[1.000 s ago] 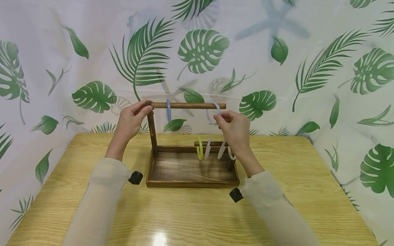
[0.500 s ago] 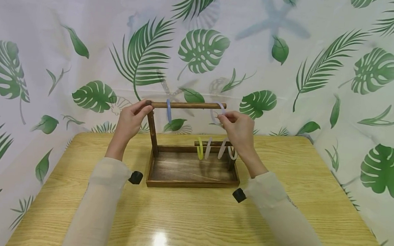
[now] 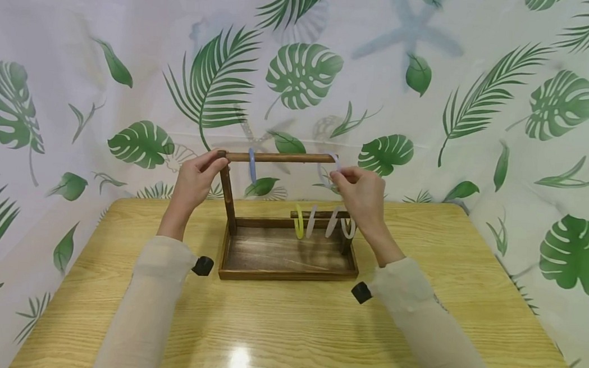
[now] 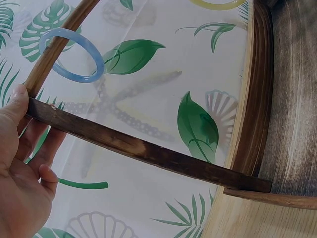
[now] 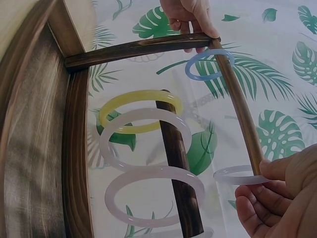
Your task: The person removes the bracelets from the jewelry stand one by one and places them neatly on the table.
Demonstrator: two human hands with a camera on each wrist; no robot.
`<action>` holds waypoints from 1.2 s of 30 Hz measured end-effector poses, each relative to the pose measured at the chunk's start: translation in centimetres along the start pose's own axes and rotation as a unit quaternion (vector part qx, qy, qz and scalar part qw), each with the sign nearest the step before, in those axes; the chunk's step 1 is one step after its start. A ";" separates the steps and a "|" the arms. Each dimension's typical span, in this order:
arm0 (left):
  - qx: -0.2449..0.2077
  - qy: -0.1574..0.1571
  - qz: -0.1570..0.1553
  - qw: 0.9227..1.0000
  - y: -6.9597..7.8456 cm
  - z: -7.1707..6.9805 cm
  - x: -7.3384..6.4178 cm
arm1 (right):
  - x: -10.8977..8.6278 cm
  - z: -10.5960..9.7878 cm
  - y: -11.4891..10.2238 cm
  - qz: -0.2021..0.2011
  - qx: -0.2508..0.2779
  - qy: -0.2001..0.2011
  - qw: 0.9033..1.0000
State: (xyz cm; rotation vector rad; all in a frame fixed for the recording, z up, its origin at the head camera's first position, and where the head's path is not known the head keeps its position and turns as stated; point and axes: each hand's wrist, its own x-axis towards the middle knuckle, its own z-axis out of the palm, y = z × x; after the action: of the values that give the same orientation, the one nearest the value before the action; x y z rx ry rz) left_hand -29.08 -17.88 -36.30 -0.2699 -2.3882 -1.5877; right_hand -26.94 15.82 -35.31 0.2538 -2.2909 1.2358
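Note:
My left hand (image 3: 193,182) grips the top corner of a dark wooden bangle stand (image 3: 227,197), where the post meets the upper bar (image 3: 296,159). My right hand (image 3: 363,198) pinches a pale translucent bangle (image 5: 237,181) between thumb and fingers. That bangle is at the free right end of the upper bar, and in the right wrist view it appears to encircle the tip. A blue bangle (image 4: 79,78) hangs on the same bar, closer to my left hand. On the lower bar (image 5: 173,144) hang a yellow bangle (image 3: 299,228) and several whitish ones, partly behind my right hand in the head view.
The stand's shallow tray base (image 3: 289,275) rests on a wood-grain table (image 3: 285,335). A leaf-patterned cloth (image 3: 193,26) hangs behind and at both sides. A black wrist camera (image 3: 203,266) sits near the left cuff and another (image 3: 361,293) near the right.
My right hand has slid the pale bangle a short way rightward along the upper bar to its free end. The left hand stays at the corner, and the other bangles stay on their bars.

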 end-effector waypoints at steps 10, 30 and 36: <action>0.004 0.003 -0.010 1.000 -0.1 -0.1 0.0 | 0.0 -0.4 0.4 -0.007 -0.007 0.001 1.000; 0.008 0.003 -0.001 1.000 -0.1 -0.1 0.1 | 0.2 -1.0 0.5 -0.006 -0.002 0.003 1.000; 0.006 0.005 0.005 1.000 -0.3 -0.1 0.1 | 0.2 -1.4 0.7 0.003 0.000 0.005 1.000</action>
State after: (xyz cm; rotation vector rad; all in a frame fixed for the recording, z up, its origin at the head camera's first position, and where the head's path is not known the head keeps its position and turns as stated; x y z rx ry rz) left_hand -29.23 -18.08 -36.50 -0.2707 -2.3846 -1.5660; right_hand -26.90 17.36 -35.09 0.2396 -2.2854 1.2381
